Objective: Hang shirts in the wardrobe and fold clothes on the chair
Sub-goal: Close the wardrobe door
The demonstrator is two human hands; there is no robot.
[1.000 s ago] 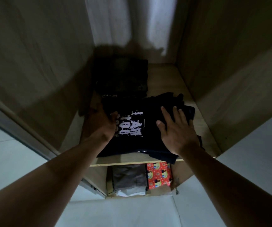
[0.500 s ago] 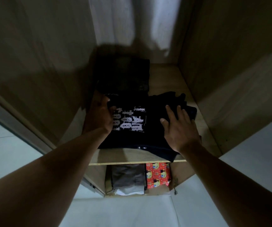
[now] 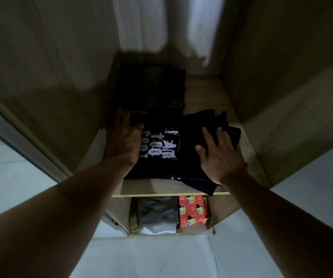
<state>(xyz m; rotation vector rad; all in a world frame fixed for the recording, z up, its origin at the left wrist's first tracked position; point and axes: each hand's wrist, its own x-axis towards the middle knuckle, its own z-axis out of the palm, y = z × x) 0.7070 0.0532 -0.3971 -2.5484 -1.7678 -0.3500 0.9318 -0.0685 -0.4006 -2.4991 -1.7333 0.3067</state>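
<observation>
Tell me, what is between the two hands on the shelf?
The white lettering printed on the black T-shirt lies between the left hand and the right hand, seen in the head view.

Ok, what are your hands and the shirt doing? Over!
Left hand at edge of black printed shirt, grip too dark to tell. Right hand flat on top. Shirt folded on shelf, dark folded pile just behind.

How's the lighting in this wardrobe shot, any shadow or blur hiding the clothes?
Head view: dim overall; a shadow swallows the dark folded pile at the back of the shelf; the white print on the black shirt shows clearly; the left hand is shadowed and soft, the right hand better lit; wide-angle distortion splays the wardrobe walls.
</observation>
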